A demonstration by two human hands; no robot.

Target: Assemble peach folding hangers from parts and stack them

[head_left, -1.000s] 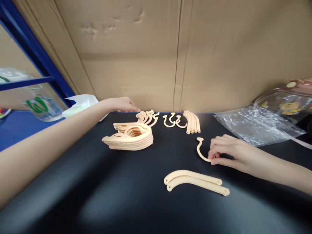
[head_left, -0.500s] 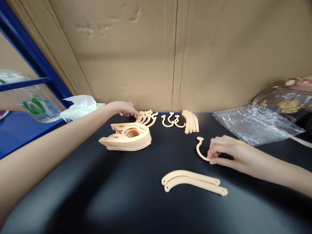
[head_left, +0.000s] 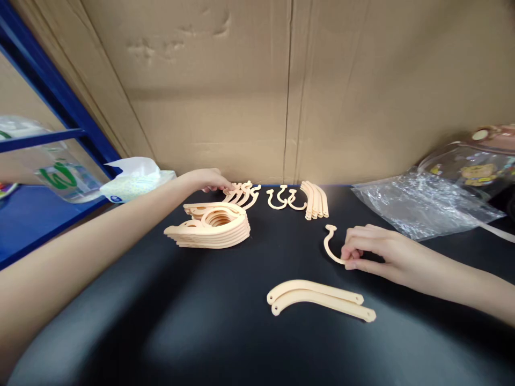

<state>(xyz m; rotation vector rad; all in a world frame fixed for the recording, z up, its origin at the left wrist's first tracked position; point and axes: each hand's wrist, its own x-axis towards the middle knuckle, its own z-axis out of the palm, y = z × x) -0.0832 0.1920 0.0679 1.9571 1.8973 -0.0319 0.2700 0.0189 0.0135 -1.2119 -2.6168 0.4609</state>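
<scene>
My right hand (head_left: 372, 249) pinches the curved end of a cream plastic hanger hook (head_left: 330, 247), whose flat-topped other end points away over the black tabletop. Far off to the left, my left hand (head_left: 211, 179) has its fingers curled in at the near end of a row of curved cream hanger arms (head_left: 243, 195); the fingertips look closed on one, partly hidden. Close to that forearm sits a stack of looped hanger body pieces (head_left: 213, 230). Two long curved hanger arms (head_left: 322, 300) lie side by side in front of my right hand.
Several loose hooks (head_left: 277, 201) and a bundle of hanger arms (head_left: 316, 201) lie against the cardboard wall (head_left: 225, 107). A crumpled clear bag (head_left: 418, 203) is at right. A tissue pack (head_left: 139, 182) stands left, beside a blue rack (head_left: 48, 64).
My left hand's fingers have curled in and shifted slightly right against the hanger arms. My right hand and its hook have hardly moved.
</scene>
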